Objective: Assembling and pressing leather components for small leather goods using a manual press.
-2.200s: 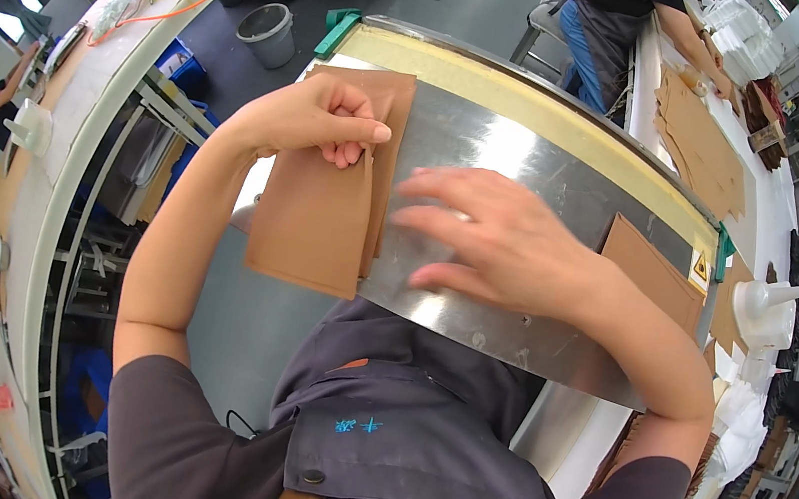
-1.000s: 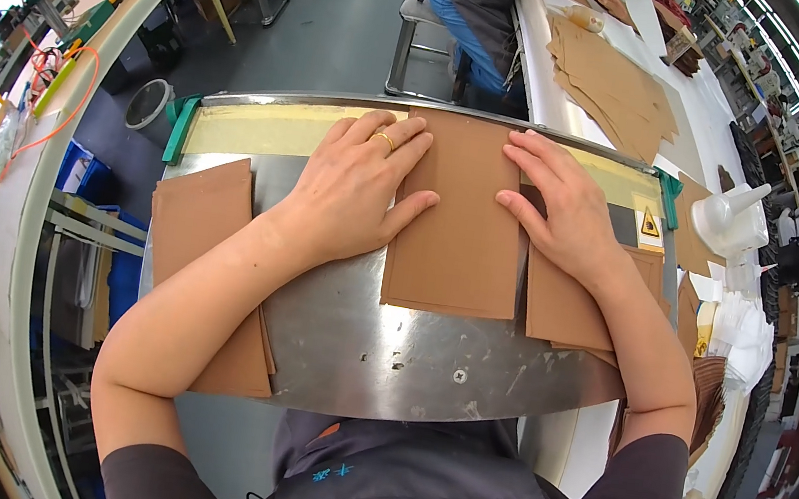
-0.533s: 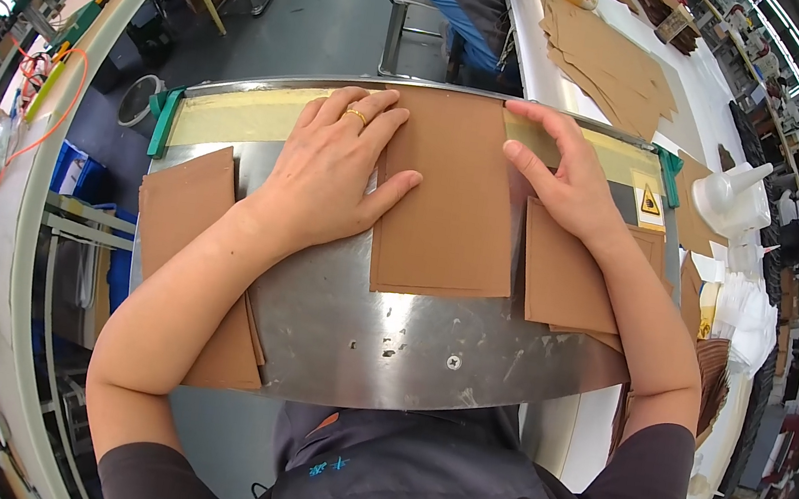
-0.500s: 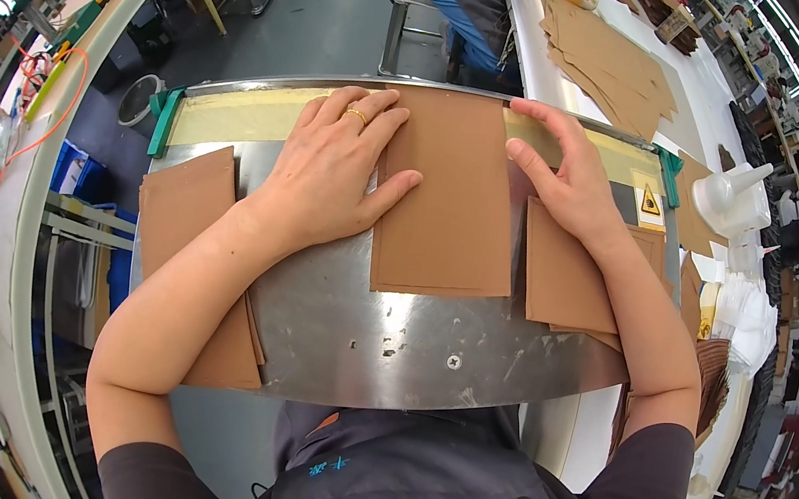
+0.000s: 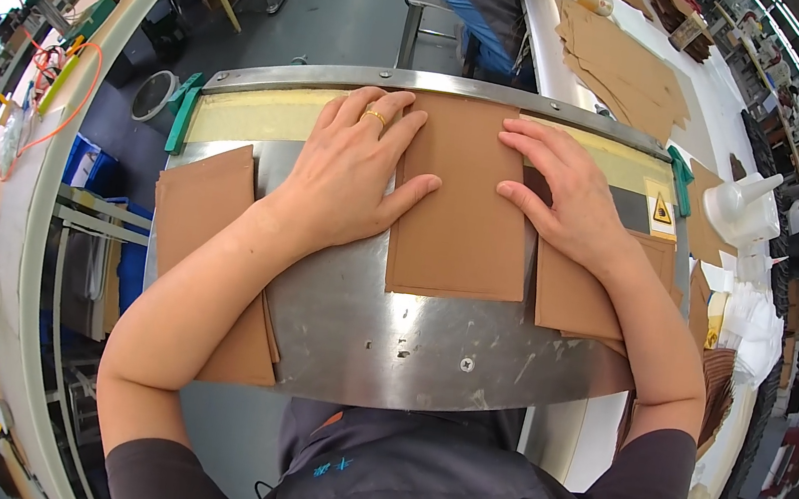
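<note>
Both hands flat on one brown card sheet (image 5: 462,212) lying on the steel work plate (image 5: 408,341). Sheet sits at the plate's far edge, roughly centred, its far end overlapping the yellow tape strip (image 5: 256,115) that runs along that edge.

Left hand (image 5: 353,178): fingers spread, palm down, pressing the sheet's left edge; half the hand on the sheet, half on bare steel. Ring on one finger. Thumb splayed across onto the sheet.

Right hand (image 5: 568,196): fingers spread, palm down, pressing the sheet's right edge near its far right corner. Not pinching anything, just holding flat.

Right stack of brown sheets (image 5: 580,294) lies under the right wrist, touching and partly tucked beneath the centre sheet's right side, toward the plate's right edge. Left stack of brown sheets (image 5: 208,245) sits at the plate's left edge, overhanging it, partly covered by the left forearm, apart from the centre sheet.

Yellow warning sticker (image 5: 662,208) at the far right corner of the plate. White squeeze bottle (image 5: 739,198) just beyond the right edge. More brown sheets (image 5: 626,62) on the white table behind, where another person sits.
</note>
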